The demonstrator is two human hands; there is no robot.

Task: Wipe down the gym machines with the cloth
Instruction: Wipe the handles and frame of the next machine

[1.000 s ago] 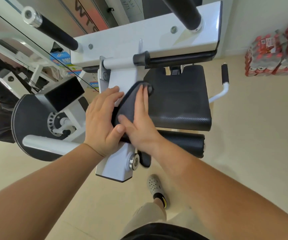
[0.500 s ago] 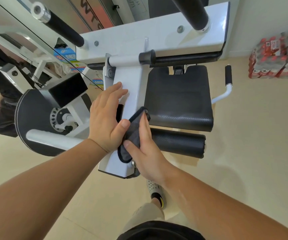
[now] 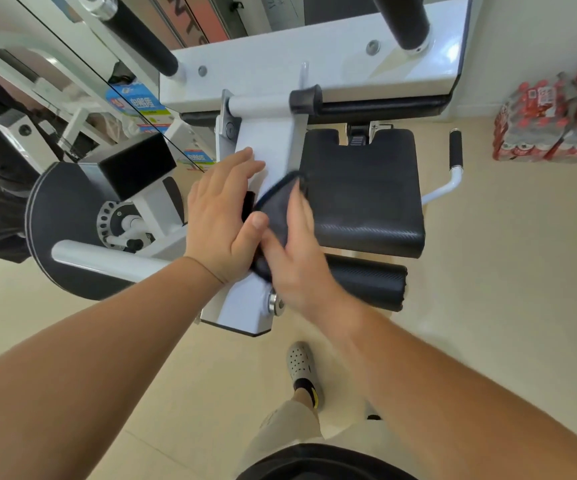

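Observation:
A white gym machine stands in front of me, with a flat white lever arm [image 3: 266, 147] running down its middle, a black seat pad [image 3: 363, 188] to the right and a black foam roller [image 3: 370, 282] below it. A dark grey cloth [image 3: 275, 209] lies on the lever arm. My right hand [image 3: 297, 251] presses the cloth flat against the arm with straight fingers and looks blurred. My left hand [image 3: 221, 216] rests flat on the arm's left side, thumb touching the cloth's edge.
A black round cam disc [image 3: 58, 220] and a white bar [image 3: 107, 259] stick out at the left. Two black handles rise from the white top plate [image 3: 314, 50]. Packs of red-capped bottles [image 3: 550, 126] sit at the right wall. My shoe [image 3: 300, 365] stands under the machine.
My right hand slid the cloth down the white arm from near the top, then back up a little. My left hand stayed resting on the arm.

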